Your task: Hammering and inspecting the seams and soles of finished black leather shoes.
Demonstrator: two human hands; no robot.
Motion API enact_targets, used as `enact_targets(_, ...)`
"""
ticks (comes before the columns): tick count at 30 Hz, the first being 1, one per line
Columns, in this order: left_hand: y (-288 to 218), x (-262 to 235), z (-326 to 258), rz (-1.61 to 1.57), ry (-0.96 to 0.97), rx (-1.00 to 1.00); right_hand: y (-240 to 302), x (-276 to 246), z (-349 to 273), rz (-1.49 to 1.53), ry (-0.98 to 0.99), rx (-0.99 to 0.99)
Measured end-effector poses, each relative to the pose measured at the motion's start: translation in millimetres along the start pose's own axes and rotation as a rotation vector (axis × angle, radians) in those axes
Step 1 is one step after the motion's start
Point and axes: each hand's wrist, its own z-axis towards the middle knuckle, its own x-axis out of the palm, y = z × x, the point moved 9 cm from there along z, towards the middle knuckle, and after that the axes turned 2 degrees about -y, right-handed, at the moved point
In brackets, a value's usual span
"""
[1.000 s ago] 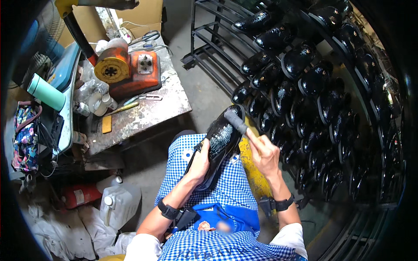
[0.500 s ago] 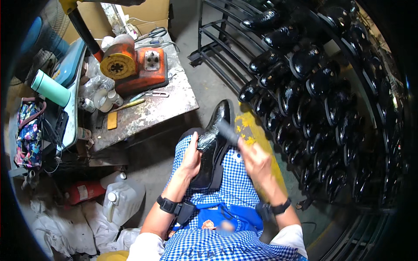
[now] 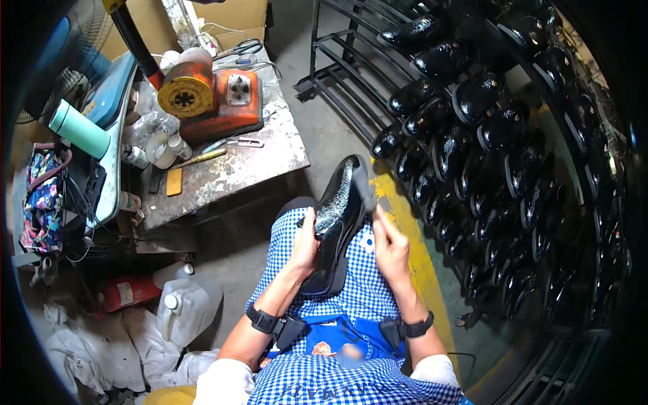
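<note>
The glossy black leather-look shoe (image 3: 337,212) is lying between both hands' fingers. Its slick upper could be slipping if the left hand (image 3: 305,251) is gripping too lightly; the right hand's (image 3: 391,251) fingers are pinching a blurred dark-grey tool (image 3: 368,194), which might be skidding. Both forearms are angling inward, left thumb uppermost.
</note>
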Motion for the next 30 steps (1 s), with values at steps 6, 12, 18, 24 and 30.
enact_targets(6, 5, -8, 14, -0.091, 0.006, 0.063, 4, 20, -39, 0.046, 0.113, 0.042)
enact_targets(12, 12, -16, 17, 0.008, -0.028, 0.131, -30, 28, -5, 0.271, 0.104, 0.283)
enact_targets(18, 2, -8, 0, -0.067, -0.042, 0.088, -25, 29, -13, 0.269, 0.151, 0.289)
enact_targets(24, 12, -20, 17, -0.032, -0.027, 0.121, -18, 28, 5, 0.138, 0.257, 0.4)
enact_targets(30, -5, -11, 3, 0.004, -0.033, 0.191, 17, 13, -29, -0.109, 0.305, 0.034)
